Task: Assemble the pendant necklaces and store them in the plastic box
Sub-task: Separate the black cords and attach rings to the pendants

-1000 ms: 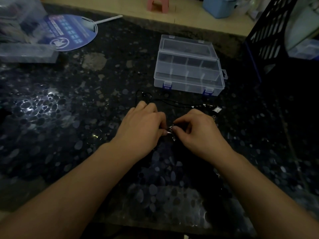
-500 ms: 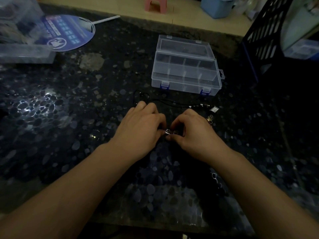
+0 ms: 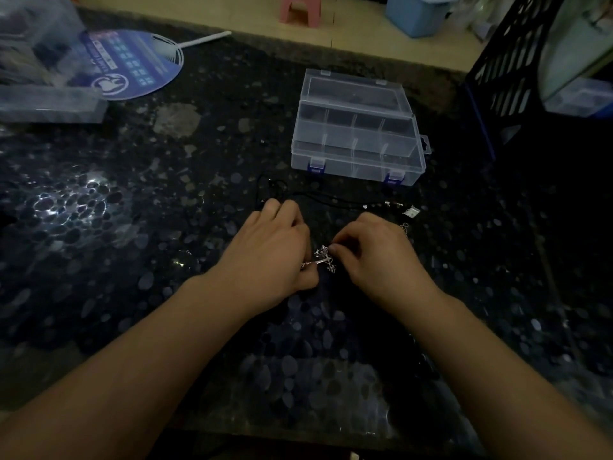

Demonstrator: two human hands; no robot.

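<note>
Pendant [image 3: 323, 258] x1 pinched btwn 2 hands, left hand [image 3: 272, 250] & right hand [image 3: 378, 254]; 1 plastic box [image 3: 356, 127]

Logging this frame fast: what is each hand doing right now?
Left hand: fingers curled, pinching the silver pendant.
Right hand: fingers curled, pinching the same pendant from the other side.

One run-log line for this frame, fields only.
stage: pendant assembly | left hand: pinching silver pendant | right hand: pinching same pendant | black cord: on table | plastic box: open, no necklace visible
</note>
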